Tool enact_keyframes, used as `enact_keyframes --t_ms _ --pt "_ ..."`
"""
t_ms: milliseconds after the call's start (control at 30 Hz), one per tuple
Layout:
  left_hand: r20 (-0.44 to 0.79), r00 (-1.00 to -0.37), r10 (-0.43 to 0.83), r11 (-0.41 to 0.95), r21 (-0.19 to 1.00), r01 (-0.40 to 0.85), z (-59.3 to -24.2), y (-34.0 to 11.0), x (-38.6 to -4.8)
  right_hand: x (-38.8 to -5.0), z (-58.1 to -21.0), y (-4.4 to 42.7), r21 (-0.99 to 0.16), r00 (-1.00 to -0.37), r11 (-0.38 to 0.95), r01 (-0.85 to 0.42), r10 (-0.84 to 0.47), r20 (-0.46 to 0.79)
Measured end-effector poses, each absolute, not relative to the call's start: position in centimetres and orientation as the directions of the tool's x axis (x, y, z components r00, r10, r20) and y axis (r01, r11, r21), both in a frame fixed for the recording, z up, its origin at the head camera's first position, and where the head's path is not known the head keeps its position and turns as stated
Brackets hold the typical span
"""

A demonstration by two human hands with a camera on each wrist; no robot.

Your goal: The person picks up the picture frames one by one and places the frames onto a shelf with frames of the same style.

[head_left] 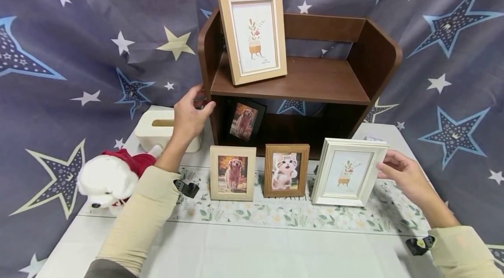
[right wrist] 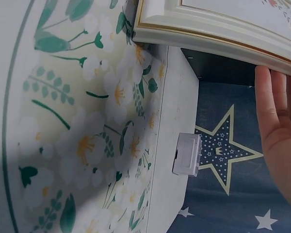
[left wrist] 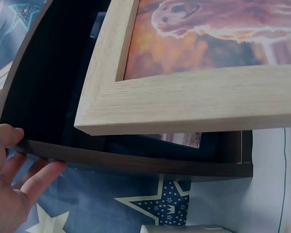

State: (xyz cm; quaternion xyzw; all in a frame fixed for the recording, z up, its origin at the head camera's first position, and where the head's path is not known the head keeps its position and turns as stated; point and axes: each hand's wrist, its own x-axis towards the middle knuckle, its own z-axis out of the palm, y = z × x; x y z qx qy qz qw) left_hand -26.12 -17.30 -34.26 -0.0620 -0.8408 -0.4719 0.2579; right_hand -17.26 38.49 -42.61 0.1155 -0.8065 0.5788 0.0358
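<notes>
My left hand (head_left: 191,114) (left wrist: 14,179) grips the left side panel of a dark brown shelf (head_left: 324,79) (left wrist: 136,158), thumb on one side of its edge, fingers on the other. With my right hand (head_left: 405,177) (right wrist: 281,126) I hold the right edge of a white picture frame (head_left: 322,173) (right wrist: 223,41), which stands slightly tilted on the table. Beside it stand a brown frame with a kitten (head_left: 286,170) and a beige frame with a dog (head_left: 233,173) (left wrist: 184,99). A tan frame (head_left: 257,74) leans on the upper shelf; a black frame (head_left: 256,127) is tilted in the lower compartment.
A white plush dog (head_left: 110,177) in red and a cream tissue box (head_left: 147,131) sit left of the shelf. A floral runner (head_left: 275,216) crosses the white table (head_left: 275,247). Behind the white frame lies a small white box (head_left: 374,139) (right wrist: 186,154). Star-patterned cloth (head_left: 157,6) hangs behind.
</notes>
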Motion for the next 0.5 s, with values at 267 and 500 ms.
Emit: enact_keyframes --t_ms 267,500 --pt "0.498 -0.857 -0.129 0.516 0.772 0.371 -34.28 -17.46 -26.3 -17.41 -42.53 38.68 -0.925 -0.974 0.316 -0.211 -0.145 0.173" --pt "0.489 -0.863 -0.126 0.511 0.778 0.366 -34.31 -17.61 -26.35 -17.31 -42.06 38.57 -0.913 -0.965 0.326 -0.247 -0.172 0.2"
